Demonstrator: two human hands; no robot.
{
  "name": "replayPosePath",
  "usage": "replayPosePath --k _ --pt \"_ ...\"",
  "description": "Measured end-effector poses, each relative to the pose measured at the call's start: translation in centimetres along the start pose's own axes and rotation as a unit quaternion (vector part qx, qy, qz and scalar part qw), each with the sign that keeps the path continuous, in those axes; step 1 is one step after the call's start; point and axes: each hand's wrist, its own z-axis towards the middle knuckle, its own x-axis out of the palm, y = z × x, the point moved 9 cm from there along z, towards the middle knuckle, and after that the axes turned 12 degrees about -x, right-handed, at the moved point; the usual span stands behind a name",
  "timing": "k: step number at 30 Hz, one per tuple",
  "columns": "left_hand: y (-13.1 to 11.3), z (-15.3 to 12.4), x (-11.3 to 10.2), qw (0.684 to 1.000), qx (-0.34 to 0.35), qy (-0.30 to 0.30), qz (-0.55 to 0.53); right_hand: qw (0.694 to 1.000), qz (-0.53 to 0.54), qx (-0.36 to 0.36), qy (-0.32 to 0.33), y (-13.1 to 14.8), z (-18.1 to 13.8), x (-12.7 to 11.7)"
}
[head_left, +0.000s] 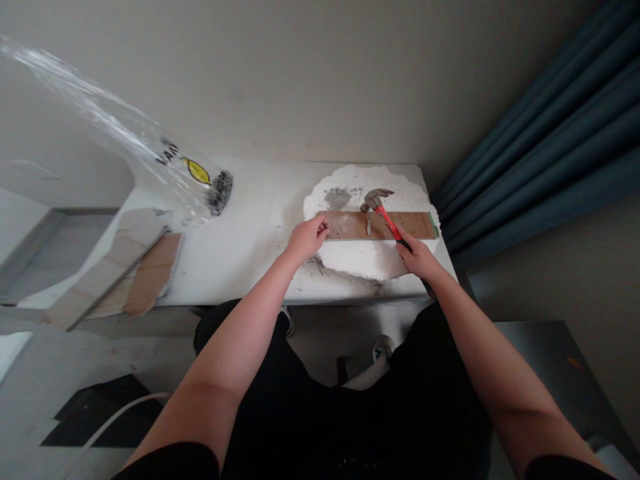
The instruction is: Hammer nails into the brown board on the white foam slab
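Observation:
In my right hand (417,255) is a claw hammer (387,220) with a red and black handle, its metal head above a narrow wooden board (410,225). My left hand (306,237) is at the board's left end, fingers pinched together; whatever they hold is too small to make out. A small greyish piece (369,225) sits on the board below the hammer head. Under the board lies a rough-edged white slab (367,257). A heap of small grey bits (337,197), perhaps nails, rests on the slab behind the board.
The white table (240,247) carries a clear plastic bag (173,170) with dark contents at the left. Several flat board pieces (125,247) overhang its front left edge. A blue curtain (545,133) hangs at the right. A dark surface (545,360) stands by my right arm.

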Motion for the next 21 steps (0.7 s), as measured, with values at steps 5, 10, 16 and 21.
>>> replayPosePath --k 5,10,16,21 --pt "-0.4 -0.2 -0.1 1.000 0.008 -0.005 0.009 1.000 -0.002 -0.014 -0.015 0.7 0.3 -0.4" --pt "-0.5 -0.5 -0.4 1.000 0.005 -0.018 0.013 0.999 0.025 0.022 -0.001 2.7 -0.2 -1.1" --pt "-0.5 -0.6 -0.5 1.000 -0.006 -0.017 0.004 0.999 0.008 -0.043 0.021 8.5 -0.8 -2.1" --pt "-0.7 -0.7 -0.6 0.999 -0.018 -0.028 0.015 0.995 -0.016 -0.066 0.072 12.1 -1.0 -1.1"
